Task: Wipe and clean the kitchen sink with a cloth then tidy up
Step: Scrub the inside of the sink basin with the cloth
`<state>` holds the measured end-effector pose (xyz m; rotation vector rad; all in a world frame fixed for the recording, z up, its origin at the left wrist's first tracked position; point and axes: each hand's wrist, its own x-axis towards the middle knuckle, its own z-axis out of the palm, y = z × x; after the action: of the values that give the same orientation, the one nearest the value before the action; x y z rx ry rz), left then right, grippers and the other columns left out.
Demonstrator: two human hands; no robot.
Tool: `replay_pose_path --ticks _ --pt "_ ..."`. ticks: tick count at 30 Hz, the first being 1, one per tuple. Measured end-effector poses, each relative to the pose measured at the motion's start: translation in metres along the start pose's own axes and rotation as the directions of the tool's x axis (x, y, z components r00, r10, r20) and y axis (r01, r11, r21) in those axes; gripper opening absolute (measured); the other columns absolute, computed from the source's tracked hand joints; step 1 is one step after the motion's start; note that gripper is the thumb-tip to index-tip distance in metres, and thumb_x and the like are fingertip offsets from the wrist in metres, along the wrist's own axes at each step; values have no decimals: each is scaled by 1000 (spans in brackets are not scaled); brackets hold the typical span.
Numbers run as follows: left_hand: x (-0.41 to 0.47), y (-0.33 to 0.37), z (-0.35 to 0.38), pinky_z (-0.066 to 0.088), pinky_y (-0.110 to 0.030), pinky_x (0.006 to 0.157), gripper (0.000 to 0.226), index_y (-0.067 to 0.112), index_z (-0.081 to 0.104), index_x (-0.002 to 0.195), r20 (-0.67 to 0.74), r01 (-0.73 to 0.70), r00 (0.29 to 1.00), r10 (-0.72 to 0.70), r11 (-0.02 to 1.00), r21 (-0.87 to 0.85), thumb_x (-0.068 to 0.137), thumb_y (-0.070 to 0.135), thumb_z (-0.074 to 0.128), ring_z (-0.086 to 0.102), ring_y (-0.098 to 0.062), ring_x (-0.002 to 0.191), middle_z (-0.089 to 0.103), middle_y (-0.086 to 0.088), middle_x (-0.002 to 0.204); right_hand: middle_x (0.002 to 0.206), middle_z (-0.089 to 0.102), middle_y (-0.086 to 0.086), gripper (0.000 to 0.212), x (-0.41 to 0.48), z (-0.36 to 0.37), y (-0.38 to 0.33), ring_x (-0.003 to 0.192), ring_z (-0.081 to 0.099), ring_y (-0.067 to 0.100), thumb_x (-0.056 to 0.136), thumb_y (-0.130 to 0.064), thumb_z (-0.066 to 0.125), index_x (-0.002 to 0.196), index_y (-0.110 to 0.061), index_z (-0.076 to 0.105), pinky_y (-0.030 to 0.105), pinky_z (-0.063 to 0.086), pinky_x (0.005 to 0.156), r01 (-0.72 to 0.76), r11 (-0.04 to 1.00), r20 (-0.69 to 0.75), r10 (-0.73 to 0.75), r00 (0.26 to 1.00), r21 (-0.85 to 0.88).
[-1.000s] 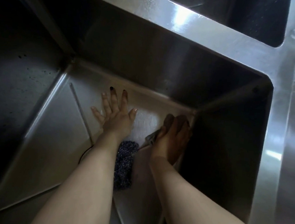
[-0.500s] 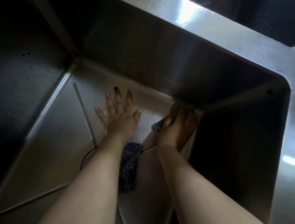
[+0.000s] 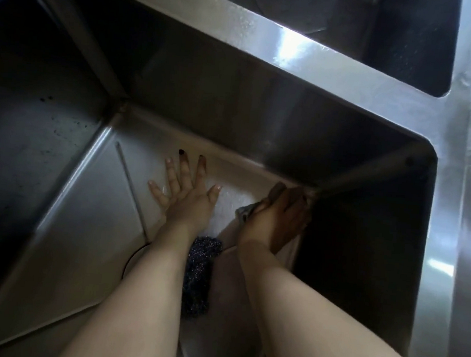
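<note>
A dark glittery scouring pad (image 3: pixel 199 274) lies on the floor of the stainless-steel sink (image 3: pixel 83 207), just behind both grips. The left grip (image 3: pixel 189 200) rests flat on that floor, fingers spread, holding nothing. To its right, the right grip (image 3: pixel 279 216) clutches a crumpled grey cloth (image 3: pixel 244 212) against the sink's far corner.

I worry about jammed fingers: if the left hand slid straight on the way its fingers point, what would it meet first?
Probably the sink's far wall, at its foot. The left hand lies flat on the floor with only bare floor ahead; the cloth and right hand lie off to its right.
</note>
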<state>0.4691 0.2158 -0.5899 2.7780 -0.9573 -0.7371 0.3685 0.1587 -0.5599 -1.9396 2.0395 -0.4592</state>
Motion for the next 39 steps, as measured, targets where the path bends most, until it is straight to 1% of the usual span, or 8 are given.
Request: replay_pose_path --ticks 4,9,15,21,26,31,35,39 --pt "-1 0 -1 -29 -56 94 63 33 -17 144 3 -3 1000 3 1000 -8 94 55 14 -38 -24 133 -35 1 149 148 30 18 51 2 7 3 138 22 30 92 -20 48 140 -7 36 37 11 115 224 975 188 -220 957 4" --pt "-3 -6 -14 -27 -52 100 59 35 -5 146 29 -47 998 52 986 -159 96 51 21 -33 -19 136 -25 4 153 143 37 20 44 2 6 -8 134 27 34 89 -12 52 132 -5 48 35 15 115 523 835 322 -549 771 171" --pt "-20 -24 -41 -3 -39 115 53 26 20 146 -68 -29 998 3 926 -377 97 29 39 -14 -25 143 -6 -2 157 145 37 16 44 11 7 -21 135 28 32 88 -15 54 132 -10 50 31 13 114 703 673 432 -718 546 230" --pt "-56 -32 -43 -5 -36 114 62 17 4 148 -47 206 970 -240 905 -372 97 30 36 -17 -27 142 -10 -8 157 154 19 10 53 17 12 -30 143 13 24 94 -28 47 144 -17 32 31 1 117 864 476 573 -760 308 167" --pt "-81 -23 -33 -8 -33 113 63 12 -1 148 52 347 935 -351 873 -343 99 37 28 -15 -27 142 -12 -9 156 156 13 8 54 17 11 -36 144 9 22 95 -29 42 146 -18 26 29 -4 114 901 394 613 -762 208 183" --pt "-73 -16 -36 -3 -36 116 59 15 5 148 28 469 870 -493 808 -356 99 37 29 -6 -30 143 -7 -10 157 157 6 8 54 26 14 -41 144 5 23 96 -25 39 147 -17 22 29 -17 111 915 314 623 -777 94 254" --pt "-60 -3 -34 7 -43 115 59 19 8 148 16 579 794 -607 749 -321 98 40 31 0 -36 142 -3 -11 157 158 -1 3 54 44 32 -66 144 -2 20 98 -32 34 148 -25 16 31 -10 114 934 196 656 -753 -52 298" --pt "-58 5 -30 10 -48 113 69 19 1 148 39 617 774 -632 739 -269 95 48 33 -8 -37 142 -12 -9 156 158 -1 3 54 49 50 -102 144 -3 20 98 -31 34 148 -24 16 31 -5 116 927 52 642 -735 -217 371"
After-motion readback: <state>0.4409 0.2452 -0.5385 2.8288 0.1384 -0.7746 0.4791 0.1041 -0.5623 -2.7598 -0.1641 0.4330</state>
